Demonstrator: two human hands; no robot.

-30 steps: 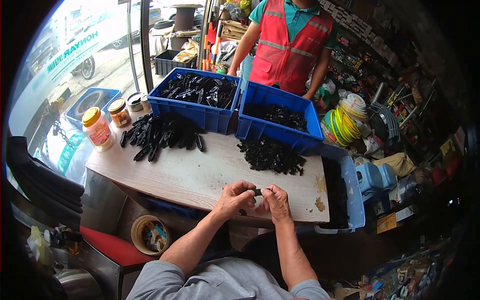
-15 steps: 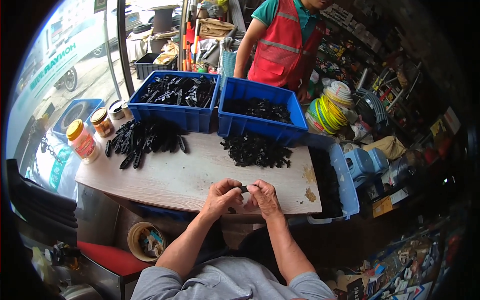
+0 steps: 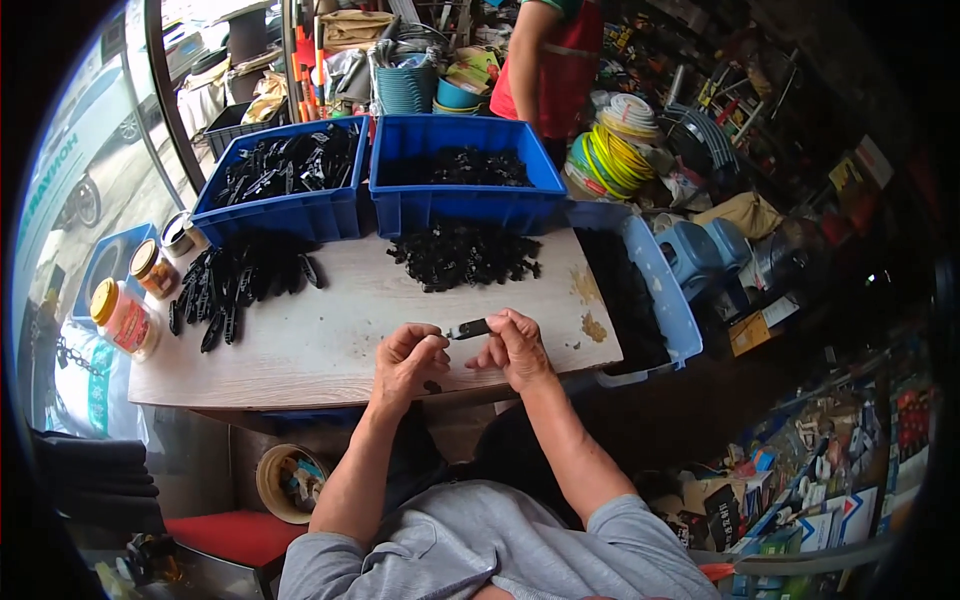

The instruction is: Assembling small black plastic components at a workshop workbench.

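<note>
Above the table's near edge, my right hand [image 3: 520, 352] pinches one end of a slim black plastic piece [image 3: 470, 328] between thumb and forefinger, its other fingers curled below. The piece lies nearly level, with a pale tip pointing left. Close to that tip is my left hand [image 3: 404, 362], thumb and forefinger pressed together; whatever they grip is too small to make out. Beyond my hands lies a heap of small black parts [image 3: 468, 256]. A pile of long black plastic pieces [image 3: 238, 280] spreads over the table's left side.
Two blue bins [image 3: 290, 218] [image 3: 470, 208] of black parts stand along the table's [image 3: 330, 345] far edge. Jars [image 3: 124, 318] line its left end. A pale-blue tub [image 3: 655, 270] adjoins the right end. A person in a red vest [image 3: 568, 85] stands behind. A waste bucket [image 3: 270, 485] sits below left.
More of the black piece shows between my hands, which have drawn slightly apart. My view has shifted, so the table appears farther left and higher. The person behind is now partly cut off.
</note>
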